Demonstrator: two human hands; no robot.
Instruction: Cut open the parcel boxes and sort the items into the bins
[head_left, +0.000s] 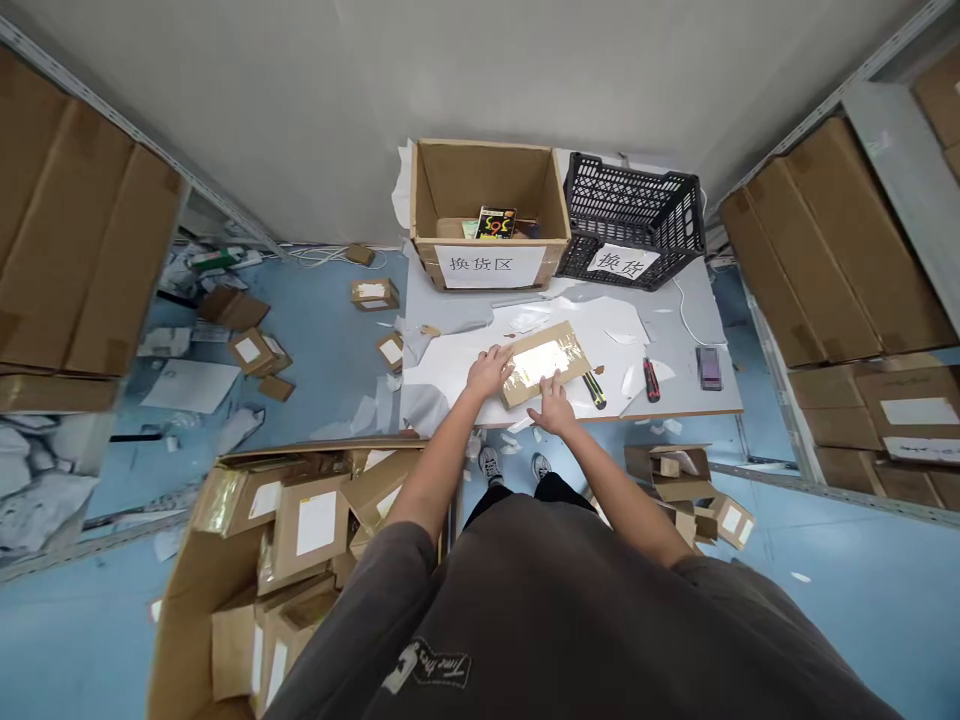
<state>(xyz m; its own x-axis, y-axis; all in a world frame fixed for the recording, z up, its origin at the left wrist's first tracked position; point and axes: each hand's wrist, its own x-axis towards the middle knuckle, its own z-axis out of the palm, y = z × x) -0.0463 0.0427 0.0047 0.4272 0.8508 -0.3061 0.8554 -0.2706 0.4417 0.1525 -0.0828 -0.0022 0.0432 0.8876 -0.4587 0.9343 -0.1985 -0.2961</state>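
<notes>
The flat brown cardboard box (540, 363), shiny with clear tape and bearing a white label, lies slantwise near the middle of the worktop (701, 325). The left hand (490, 371) rests at its left end, fingers loosely spread; the right hand (554, 404) is spread at the near side, fingertips over the label's edge. Both seem to steady rather than clamp it, though I cannot tell how firmly they press. Good handling here would mean keeping the box flat, bracing opposite sides evenly, and keeping fingers clear of the yellow-and-black utility knife (595, 391) just beside the right end.

White sheets (450, 367) and scraps cover much of the worktop; a red-and-black cutter (651, 381) lies farther right. On the far side stand an open brown carton (491, 268) and a black plastic crate (634, 225), against a grey wall (480, 70). Boxes and litter strew the blue floor (330, 350).
</notes>
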